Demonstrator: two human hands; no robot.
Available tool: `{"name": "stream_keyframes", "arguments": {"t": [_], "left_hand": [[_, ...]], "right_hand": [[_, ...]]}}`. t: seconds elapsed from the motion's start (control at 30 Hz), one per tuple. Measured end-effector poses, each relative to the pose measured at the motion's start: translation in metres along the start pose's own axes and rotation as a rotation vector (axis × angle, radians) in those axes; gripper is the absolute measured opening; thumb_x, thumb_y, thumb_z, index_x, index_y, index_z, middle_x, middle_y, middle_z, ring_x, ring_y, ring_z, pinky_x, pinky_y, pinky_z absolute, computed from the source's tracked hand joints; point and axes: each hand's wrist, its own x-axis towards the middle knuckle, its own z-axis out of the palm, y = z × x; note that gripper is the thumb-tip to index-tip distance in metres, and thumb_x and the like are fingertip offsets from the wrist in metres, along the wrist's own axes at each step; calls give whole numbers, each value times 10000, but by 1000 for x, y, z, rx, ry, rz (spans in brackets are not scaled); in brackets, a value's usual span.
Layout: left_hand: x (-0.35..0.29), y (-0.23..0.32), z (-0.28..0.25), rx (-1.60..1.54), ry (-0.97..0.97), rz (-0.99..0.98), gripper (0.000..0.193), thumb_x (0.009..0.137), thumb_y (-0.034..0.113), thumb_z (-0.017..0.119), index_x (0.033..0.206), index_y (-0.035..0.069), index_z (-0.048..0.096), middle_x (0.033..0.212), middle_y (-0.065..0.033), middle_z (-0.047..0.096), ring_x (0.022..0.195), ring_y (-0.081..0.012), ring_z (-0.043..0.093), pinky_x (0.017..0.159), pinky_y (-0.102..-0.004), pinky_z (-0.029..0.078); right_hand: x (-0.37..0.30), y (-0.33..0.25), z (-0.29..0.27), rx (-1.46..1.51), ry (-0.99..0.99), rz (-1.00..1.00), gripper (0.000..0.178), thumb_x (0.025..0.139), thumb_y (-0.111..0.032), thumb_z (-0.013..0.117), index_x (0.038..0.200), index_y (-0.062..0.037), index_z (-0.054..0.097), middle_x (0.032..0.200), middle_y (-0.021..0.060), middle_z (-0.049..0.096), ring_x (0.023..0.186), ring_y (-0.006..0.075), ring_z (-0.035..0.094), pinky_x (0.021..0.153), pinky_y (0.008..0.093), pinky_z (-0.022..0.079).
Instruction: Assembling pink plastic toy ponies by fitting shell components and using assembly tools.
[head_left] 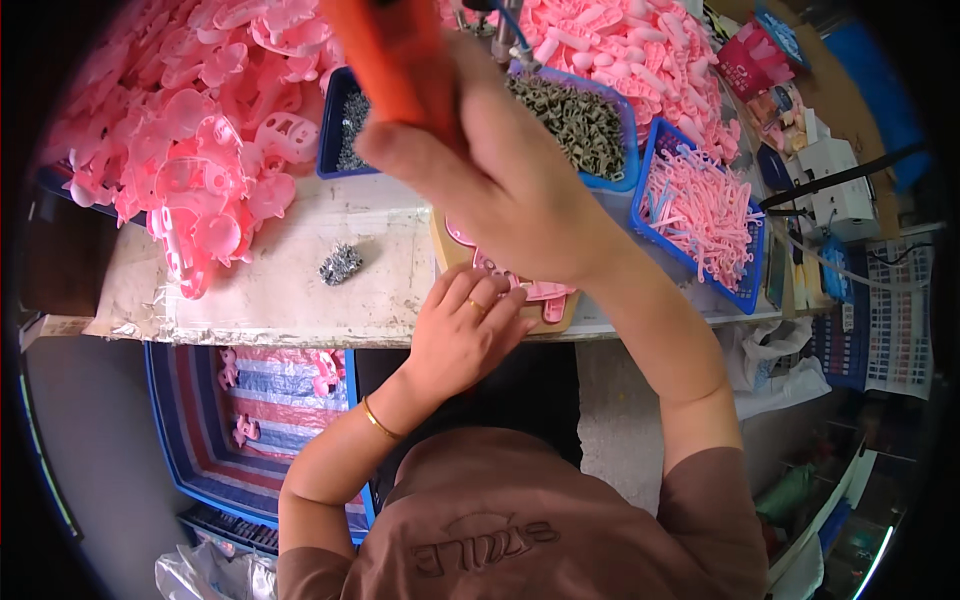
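Here, the left hand (462, 328) rests curled on a pink molded piece (548, 291) at the near edge of the desk (225, 285).
Whether it grips, I cannot tell — a tan block (441, 242) lies beneath; above, the right hand (535, 195) wraps an orange tool (400, 65). Beyond sit a metal heap (341, 264), a blue basket (745, 296) and piled pink parts (215, 70).

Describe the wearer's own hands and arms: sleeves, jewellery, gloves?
Short brown sleeves end near the elbows. Left hand: no glove, gold-coloured ring on one finger, thin gold-coloured bracelet at the wrist. Right hand: no glove, no bracelet visible; its fingers are partly hidden, so rings can't be ruled out.
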Motion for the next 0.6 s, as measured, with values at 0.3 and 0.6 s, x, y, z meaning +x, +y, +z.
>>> {"name": "stream_keyframes", "arguments": {"t": [0.3, 0.6], "left_hand": [[-13, -14, -12, -74, 78, -9, 263, 786, 164, 761, 1022, 99, 666, 1055, -32, 620, 1009, -237, 587, 969, -407, 472], [-16, -16, -11, -2, 42, -50, 349, 788, 202, 766, 1110, 133, 650, 1214, -61, 588, 1105, -263, 560, 1030, -451, 437]], "right_hand": [[61, -37, -62, -366, 401, -175, 389, 962, -221, 647, 1261, 1, 534, 918, 45, 632, 753, 81, 594, 670, 228, 482], [126, -24, -98, 575, -201, 374, 468, 899, -305, 699, 1249, -35, 543, 882, 21, 624, 853, 89, 613, 792, 252, 485]]}}
